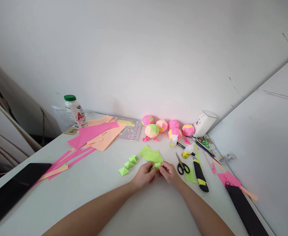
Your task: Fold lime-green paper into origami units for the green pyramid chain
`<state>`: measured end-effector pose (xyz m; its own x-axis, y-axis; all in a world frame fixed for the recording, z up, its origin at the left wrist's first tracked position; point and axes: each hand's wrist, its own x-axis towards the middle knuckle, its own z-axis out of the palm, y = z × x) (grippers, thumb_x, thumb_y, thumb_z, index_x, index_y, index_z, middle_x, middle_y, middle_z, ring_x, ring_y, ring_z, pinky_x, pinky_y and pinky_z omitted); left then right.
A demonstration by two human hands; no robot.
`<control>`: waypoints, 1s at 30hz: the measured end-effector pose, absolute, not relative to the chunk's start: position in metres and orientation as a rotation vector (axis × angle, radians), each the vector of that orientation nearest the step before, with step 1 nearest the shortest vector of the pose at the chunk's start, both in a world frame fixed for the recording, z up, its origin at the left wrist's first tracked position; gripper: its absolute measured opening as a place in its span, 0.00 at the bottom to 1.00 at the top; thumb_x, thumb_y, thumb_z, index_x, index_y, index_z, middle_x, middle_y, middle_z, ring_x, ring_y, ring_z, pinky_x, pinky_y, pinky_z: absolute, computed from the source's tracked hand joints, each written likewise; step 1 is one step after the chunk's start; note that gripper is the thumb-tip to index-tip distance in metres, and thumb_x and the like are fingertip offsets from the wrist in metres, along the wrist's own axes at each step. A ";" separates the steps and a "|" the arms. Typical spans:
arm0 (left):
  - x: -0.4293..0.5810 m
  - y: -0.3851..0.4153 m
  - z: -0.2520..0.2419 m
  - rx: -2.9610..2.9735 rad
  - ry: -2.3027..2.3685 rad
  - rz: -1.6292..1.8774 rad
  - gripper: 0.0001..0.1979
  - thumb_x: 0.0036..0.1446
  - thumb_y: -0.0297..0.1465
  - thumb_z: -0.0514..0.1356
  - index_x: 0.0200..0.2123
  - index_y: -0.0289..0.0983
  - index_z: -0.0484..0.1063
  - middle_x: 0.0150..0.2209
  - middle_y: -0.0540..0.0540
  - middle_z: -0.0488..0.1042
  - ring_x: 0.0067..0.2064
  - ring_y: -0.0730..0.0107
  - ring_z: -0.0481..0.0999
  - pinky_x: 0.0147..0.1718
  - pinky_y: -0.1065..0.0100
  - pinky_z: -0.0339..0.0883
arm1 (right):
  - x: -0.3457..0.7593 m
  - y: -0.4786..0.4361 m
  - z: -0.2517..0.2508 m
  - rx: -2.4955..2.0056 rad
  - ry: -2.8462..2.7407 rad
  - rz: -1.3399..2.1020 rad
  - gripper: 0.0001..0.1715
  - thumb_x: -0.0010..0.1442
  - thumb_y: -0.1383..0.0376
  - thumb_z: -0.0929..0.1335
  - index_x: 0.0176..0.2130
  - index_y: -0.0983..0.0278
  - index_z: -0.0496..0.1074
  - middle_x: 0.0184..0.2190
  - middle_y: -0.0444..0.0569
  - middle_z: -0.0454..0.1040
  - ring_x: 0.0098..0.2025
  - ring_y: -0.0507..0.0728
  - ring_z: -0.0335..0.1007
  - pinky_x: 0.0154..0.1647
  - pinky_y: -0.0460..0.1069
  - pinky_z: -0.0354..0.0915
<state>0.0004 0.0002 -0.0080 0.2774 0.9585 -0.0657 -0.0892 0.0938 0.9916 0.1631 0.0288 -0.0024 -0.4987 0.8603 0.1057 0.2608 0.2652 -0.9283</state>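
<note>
Between my two hands is a small green folded paper piece [157,166], pinched from both sides near the table's middle. My left hand [145,173] grips its left side with thumb and fingers closed. On the other side, my right hand [168,171] pinches the right edge. Just beyond the fingertips lie loose green paper sheets [150,154]. To the left of my left hand sit several green folded paper units [128,164] in a slanting row. Black-handled scissors [182,166] rest close to my right hand, beside a green paper square [190,176].
A black-and-yellow cutter [201,175] and a glue bottle [187,151] lie right. Several pink, orange and green paper balls [152,131] line the wall. Pink and orange sheets [94,134], a white bottle [75,113] and a black tablet-like slab [18,186] are left; a phone [244,206] lies far right.
</note>
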 end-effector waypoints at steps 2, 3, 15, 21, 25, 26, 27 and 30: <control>0.001 0.001 -0.007 1.170 0.970 1.016 0.13 0.54 0.41 0.54 0.27 0.37 0.60 0.18 0.55 0.65 0.19 0.75 0.64 0.19 0.72 0.58 | 0.163 0.029 -0.002 -1.015 -1.928 1.223 0.16 0.59 0.58 0.62 0.25 0.65 0.63 0.19 0.43 0.66 0.22 0.50 0.60 0.23 0.45 0.56; 0.002 0.001 -0.007 1.155 0.966 1.026 0.14 0.54 0.42 0.53 0.28 0.37 0.60 0.18 0.54 0.65 0.19 0.75 0.65 0.20 0.72 0.59 | 0.163 0.029 -0.002 -1.013 -1.936 1.217 0.16 0.59 0.58 0.62 0.24 0.65 0.64 0.19 0.43 0.66 0.22 0.50 0.59 0.23 0.45 0.55; 0.002 0.001 -0.006 1.178 0.991 1.042 0.12 0.53 0.41 0.54 0.29 0.37 0.60 0.16 0.57 0.62 0.17 0.77 0.60 0.17 0.73 0.54 | 0.163 0.029 -0.002 -0.990 -1.969 1.171 0.19 0.60 0.56 0.61 0.24 0.65 0.66 0.20 0.44 0.66 0.23 0.51 0.61 0.25 0.45 0.57; 0.002 0.000 -0.001 1.182 0.982 1.030 0.12 0.52 0.40 0.55 0.32 0.37 0.62 0.17 0.56 0.63 0.18 0.76 0.61 0.18 0.72 0.56 | 0.163 0.030 -0.003 -1.004 -1.960 1.157 0.19 0.60 0.57 0.61 0.23 0.65 0.64 0.20 0.44 0.66 0.23 0.51 0.60 0.24 0.45 0.56; 0.002 0.001 -0.003 1.170 0.965 1.012 0.14 0.53 0.42 0.55 0.31 0.37 0.62 0.18 0.55 0.65 0.19 0.76 0.62 0.19 0.72 0.58 | 0.163 0.029 -0.002 -1.006 -1.953 1.157 0.19 0.61 0.58 0.61 0.23 0.65 0.64 0.19 0.44 0.66 0.22 0.51 0.59 0.24 0.45 0.55; 0.003 0.002 -0.004 1.160 0.968 1.015 0.14 0.53 0.42 0.55 0.30 0.37 0.61 0.18 0.55 0.64 0.19 0.76 0.62 0.19 0.72 0.58 | 0.163 0.029 -0.002 -1.006 -1.949 1.162 0.18 0.61 0.58 0.61 0.24 0.65 0.64 0.19 0.43 0.66 0.22 0.51 0.59 0.24 0.45 0.55; 0.003 0.002 -0.005 1.146 0.973 1.022 0.14 0.53 0.43 0.55 0.29 0.37 0.60 0.17 0.55 0.64 0.18 0.76 0.62 0.18 0.72 0.58 | 0.163 0.029 -0.002 -1.005 -1.946 1.166 0.18 0.61 0.58 0.61 0.24 0.65 0.64 0.19 0.43 0.66 0.22 0.51 0.59 0.24 0.45 0.55; 0.004 0.003 -0.006 1.108 0.983 1.043 0.15 0.53 0.44 0.55 0.29 0.38 0.58 0.16 0.56 0.63 0.18 0.76 0.62 0.17 0.73 0.58 | 0.163 0.028 -0.001 -0.993 -1.961 1.158 0.18 0.60 0.59 0.61 0.23 0.65 0.64 0.19 0.43 0.65 0.22 0.50 0.58 0.23 0.45 0.54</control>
